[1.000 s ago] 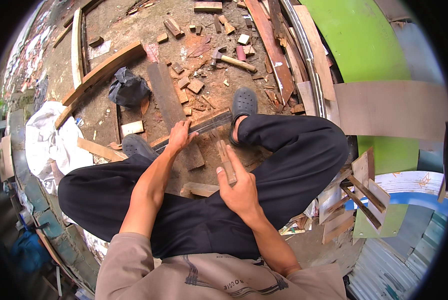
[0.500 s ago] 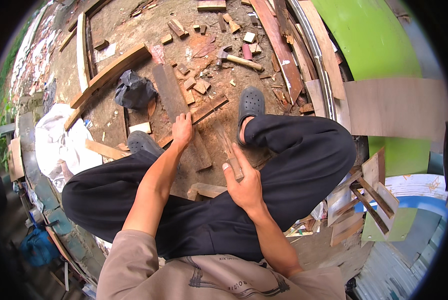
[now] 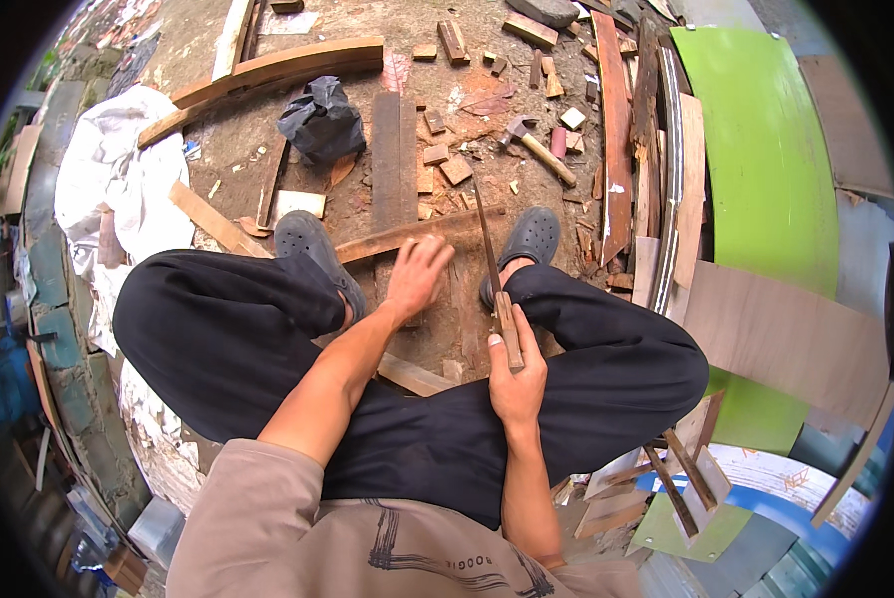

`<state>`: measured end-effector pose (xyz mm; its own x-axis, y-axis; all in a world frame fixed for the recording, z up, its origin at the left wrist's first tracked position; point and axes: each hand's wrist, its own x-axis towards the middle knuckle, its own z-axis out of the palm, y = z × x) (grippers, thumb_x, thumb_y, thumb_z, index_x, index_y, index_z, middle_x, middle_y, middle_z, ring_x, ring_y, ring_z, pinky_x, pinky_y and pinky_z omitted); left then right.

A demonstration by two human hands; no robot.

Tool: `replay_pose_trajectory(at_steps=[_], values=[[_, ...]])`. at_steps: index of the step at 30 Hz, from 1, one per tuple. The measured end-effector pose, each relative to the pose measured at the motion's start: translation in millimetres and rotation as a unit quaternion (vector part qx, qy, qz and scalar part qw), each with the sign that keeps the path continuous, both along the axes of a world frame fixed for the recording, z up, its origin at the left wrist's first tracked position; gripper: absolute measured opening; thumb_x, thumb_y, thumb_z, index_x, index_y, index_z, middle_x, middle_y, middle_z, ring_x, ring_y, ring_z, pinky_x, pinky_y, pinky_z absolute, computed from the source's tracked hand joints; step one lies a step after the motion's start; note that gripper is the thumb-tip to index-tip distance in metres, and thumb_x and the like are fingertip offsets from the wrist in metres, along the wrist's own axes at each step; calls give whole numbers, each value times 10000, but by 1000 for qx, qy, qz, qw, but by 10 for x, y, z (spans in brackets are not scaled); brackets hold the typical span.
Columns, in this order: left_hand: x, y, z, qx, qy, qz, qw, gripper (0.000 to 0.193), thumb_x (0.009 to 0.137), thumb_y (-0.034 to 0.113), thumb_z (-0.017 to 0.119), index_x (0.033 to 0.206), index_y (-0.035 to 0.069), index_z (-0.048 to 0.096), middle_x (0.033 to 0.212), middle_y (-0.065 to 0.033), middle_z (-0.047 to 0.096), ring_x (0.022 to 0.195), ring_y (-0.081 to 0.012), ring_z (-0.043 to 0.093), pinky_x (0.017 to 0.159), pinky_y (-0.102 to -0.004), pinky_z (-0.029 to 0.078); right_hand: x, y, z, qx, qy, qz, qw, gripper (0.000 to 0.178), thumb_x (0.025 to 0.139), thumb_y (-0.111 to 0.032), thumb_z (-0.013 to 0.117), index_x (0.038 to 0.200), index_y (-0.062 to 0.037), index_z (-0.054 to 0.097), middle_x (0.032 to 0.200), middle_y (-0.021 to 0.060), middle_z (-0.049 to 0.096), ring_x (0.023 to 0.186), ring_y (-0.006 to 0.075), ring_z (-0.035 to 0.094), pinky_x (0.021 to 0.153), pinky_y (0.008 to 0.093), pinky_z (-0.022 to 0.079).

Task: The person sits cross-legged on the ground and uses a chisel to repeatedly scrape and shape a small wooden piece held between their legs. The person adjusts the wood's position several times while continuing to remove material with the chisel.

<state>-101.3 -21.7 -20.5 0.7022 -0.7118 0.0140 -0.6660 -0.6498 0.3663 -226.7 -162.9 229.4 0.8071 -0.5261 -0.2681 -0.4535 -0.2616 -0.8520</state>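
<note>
Head view: the left hand (image 3: pixel 419 276) lies flat, fingers spread, pressing on a long wooden strip (image 3: pixel 417 234) that runs across the ground between two grey shoes (image 3: pixel 312 244). At about three o'clock from it, the right hand (image 3: pixel 515 374) is wrapped around the wooden handle of a long thin blade tool (image 3: pixel 491 261), its tip pointing to twelve o'clock, near the strip. A hammer (image 3: pixel 538 151) lies on the dirt at one o'clock, and a black bag (image 3: pixel 319 122) at eleven o'clock.
</note>
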Motion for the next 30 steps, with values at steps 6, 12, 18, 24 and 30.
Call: replay_pose_trajectory(at_steps=[6,12,18,24,30], values=[[555,706,-84,225,150,191,944,709,906,189,702,1532,159,370,1342,-196,581,1306,-373,552,1115,-502,428,36,-1,-36,11,-21,4,1000,511,973,-175,640,1426,46,556,1289,275,681,1205,321,680,999,362,504],[769,683,81,268,130,91,950,455,970,61,517,1410,138,435,1182,-221,661,1100,-400,677,857,-489,576,86,-82,170,50,-42,-13,998,518,972,-154,624,1439,52,535,1321,291,654,1242,353,656,1007,370,509],[1179,535,215,289,114,33,950,458,974,50,518,1412,150,429,1085,-244,686,996,-424,713,818,-499,584,39,-102,103,43,-51,-11,998,534,966,-150,637,1439,69,522,1347,288,638,1259,364,641,1021,378,505],[1397,594,177,273,137,55,951,548,947,28,531,1463,187,434,1181,-246,658,1023,-434,705,841,-515,574,66,-79,67,31,-24,-7,999,532,968,-160,633,1438,65,525,1334,295,642,1263,376,635,1023,376,503],[1263,701,-22,251,156,76,952,575,926,45,583,1459,205,441,1310,-216,598,1185,-416,627,972,-522,502,98,47,-1,0,3,21,1000,530,971,-176,633,1440,49,534,1273,301,673,1213,371,668,993,375,515]])
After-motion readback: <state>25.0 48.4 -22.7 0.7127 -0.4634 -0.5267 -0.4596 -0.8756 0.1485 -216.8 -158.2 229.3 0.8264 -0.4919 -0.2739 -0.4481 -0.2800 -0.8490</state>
